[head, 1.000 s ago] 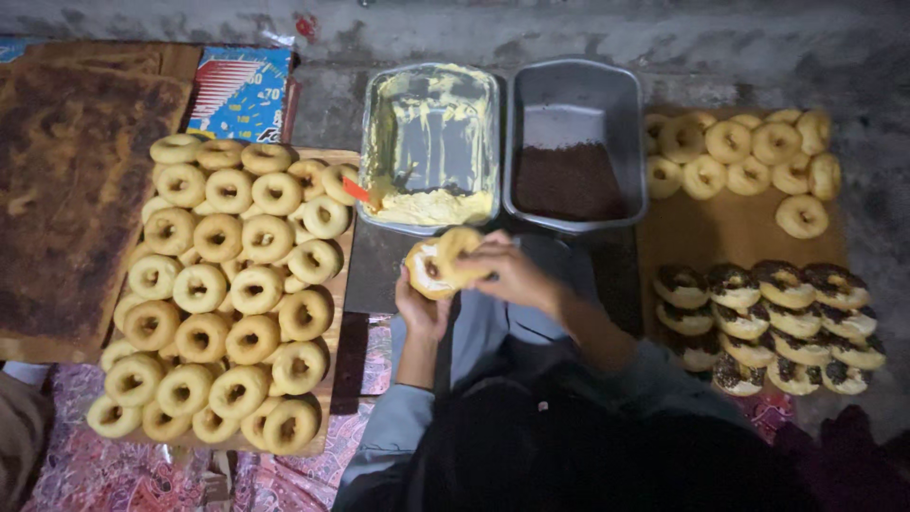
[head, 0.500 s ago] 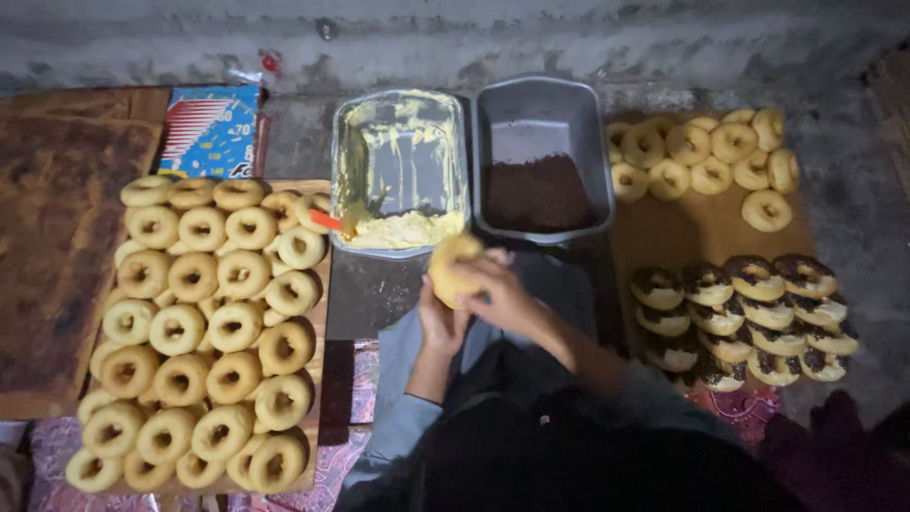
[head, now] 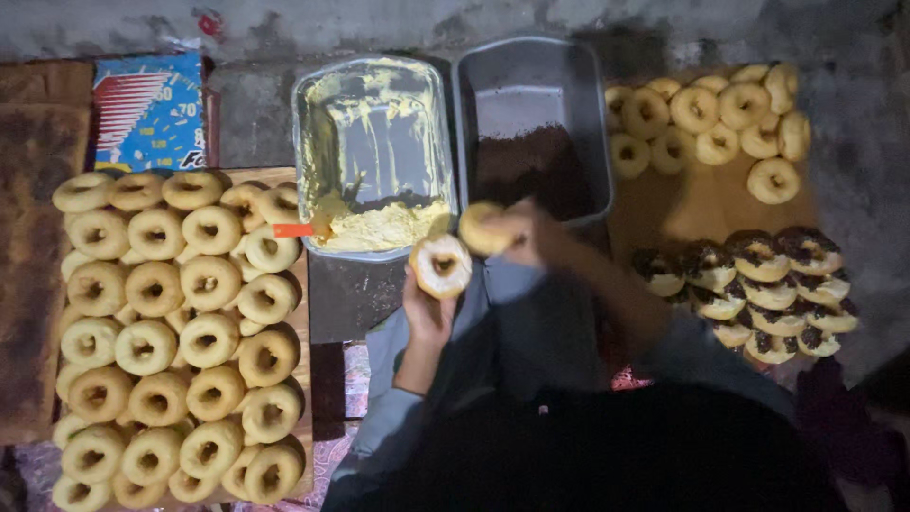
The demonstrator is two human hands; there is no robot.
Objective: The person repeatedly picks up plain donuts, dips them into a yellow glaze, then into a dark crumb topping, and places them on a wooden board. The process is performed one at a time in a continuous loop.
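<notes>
From the head view, I am taking the cream tray [head: 374, 152] as my landmark. My left hand [head: 427, 308] is sitting just below the tray's near right corner, fingers curled up around a ring donut half [head: 442, 265] with its pale, creamed face turned up toward me. My right hand [head: 531, 232] is hovering just right of that same corner, fingers closed on a second donut half [head: 482, 228], which is tilted and blurred; the two halves are lying close together but apart. Yellow cream is piling against the tray's near wall, and an orange-handled spreader [head: 301, 229] is resting at its near left corner. Right of the tray, touching it, a darker tray of brown crumbs [head: 540, 166] is standing. Left of it, plain donuts [head: 180, 332] are crowding a board; far right, crumb-topped donuts [head: 758, 289] are sitting in rows.
</notes>
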